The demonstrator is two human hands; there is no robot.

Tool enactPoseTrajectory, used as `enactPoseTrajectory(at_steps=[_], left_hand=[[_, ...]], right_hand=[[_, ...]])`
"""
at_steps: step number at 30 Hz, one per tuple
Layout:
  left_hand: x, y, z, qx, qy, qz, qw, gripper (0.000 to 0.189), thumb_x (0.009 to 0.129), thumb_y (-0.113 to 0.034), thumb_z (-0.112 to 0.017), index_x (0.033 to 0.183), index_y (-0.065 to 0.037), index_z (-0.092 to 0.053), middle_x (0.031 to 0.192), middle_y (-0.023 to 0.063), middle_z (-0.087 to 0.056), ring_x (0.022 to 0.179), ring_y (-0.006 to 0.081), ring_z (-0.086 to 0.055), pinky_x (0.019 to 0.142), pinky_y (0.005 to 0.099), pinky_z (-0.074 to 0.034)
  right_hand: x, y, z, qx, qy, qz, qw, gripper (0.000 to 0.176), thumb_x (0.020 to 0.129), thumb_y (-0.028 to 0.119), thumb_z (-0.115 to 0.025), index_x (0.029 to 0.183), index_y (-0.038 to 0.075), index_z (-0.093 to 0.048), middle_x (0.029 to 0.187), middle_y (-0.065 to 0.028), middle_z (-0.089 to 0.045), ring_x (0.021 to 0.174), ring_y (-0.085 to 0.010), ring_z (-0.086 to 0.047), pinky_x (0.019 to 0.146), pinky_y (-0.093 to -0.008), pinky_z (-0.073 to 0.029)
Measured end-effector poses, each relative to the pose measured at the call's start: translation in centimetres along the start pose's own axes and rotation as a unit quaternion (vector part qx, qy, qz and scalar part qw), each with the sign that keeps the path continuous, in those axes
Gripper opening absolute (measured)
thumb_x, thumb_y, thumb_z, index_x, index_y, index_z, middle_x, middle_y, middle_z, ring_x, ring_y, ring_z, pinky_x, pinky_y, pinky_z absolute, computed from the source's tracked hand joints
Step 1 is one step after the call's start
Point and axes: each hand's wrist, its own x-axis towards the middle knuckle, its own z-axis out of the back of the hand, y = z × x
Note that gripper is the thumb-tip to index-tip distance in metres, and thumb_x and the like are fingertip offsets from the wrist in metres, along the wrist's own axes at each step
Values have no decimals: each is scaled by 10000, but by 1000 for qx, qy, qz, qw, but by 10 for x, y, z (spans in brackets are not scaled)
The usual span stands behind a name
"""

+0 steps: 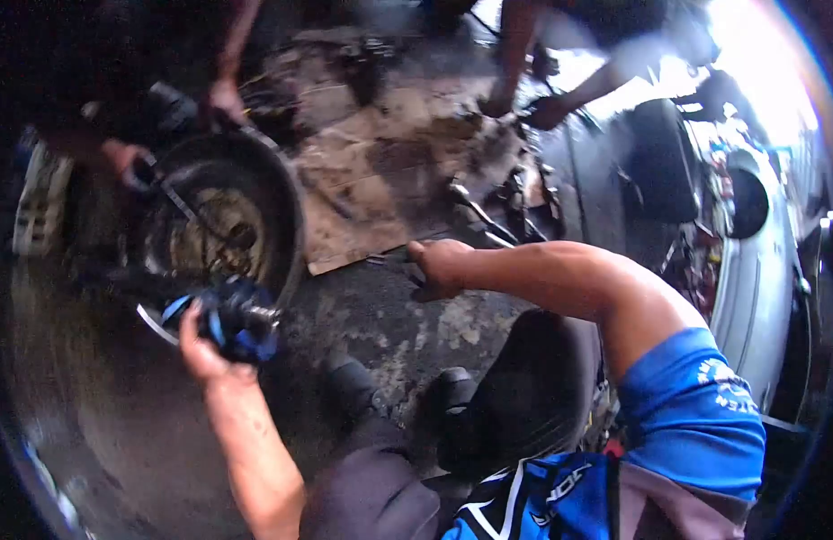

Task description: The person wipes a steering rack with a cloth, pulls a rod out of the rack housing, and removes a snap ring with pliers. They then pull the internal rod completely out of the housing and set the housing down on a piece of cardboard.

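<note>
My left hand [201, 346] is wrapped around a blue and black power tool [229, 319] with a short metal nose at its right end; its exact kind is blurred. The tool is in front of the lower edge of a wheel with a tyre [286, 211], whose rim is rusty and dirty. My right hand [442, 268] hangs over the dark floor beside the near edge of a flattened cardboard sheet [353, 238]. Its thumb and fingers look apart, with nothing visible between them.
Another person's hands [226, 101] are at the wheel, one near a metal bar [178, 200]. A second person's hands [547, 112] reach over dark metal parts [524, 193] at the back. A light-coloured car body panel [749, 315] stands at the right.
</note>
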Motion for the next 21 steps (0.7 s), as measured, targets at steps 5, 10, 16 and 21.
enactPoseTrajectory(at_steps=[5,10,16,21], left_hand=[[14,-4,19,-6,31,23,999,400,789,-317,-613,1097,-64,-584,1040,103,-637,945,289,-626,827,437,-524],[14,-4,17,12,54,34,998,379,804,-347,-589,1068,-75,-601,1022,90,-646,917,287,-639,804,441,-539],[10,-5,16,18,30,18,999,350,806,-346,-579,1045,-92,-609,1012,80,-648,911,274,-640,795,434,-542],[17,-7,24,11,57,26,998,349,796,-328,-588,1040,-79,-602,1007,86,-642,910,275,-635,805,436,-534]], right_hand=[[23,-32,-37,-36,-5,-11,999,751,684,420,-764,1211,21,-410,1024,-207,-598,985,-362,-602,811,-464,-494],[35,-67,-46,-116,-128,118,978,470,818,157,-577,1263,97,-440,1107,-177,-566,1120,-288,-542,820,-437,-520],[10,-186,-26,95,-269,-124,950,209,841,184,-563,984,42,-617,945,-152,-640,891,-309,-635,782,-389,-518],[32,-291,-79,273,-302,-251,878,388,902,412,-452,1034,72,-586,966,-162,-656,867,-330,-628,784,-464,-450]])
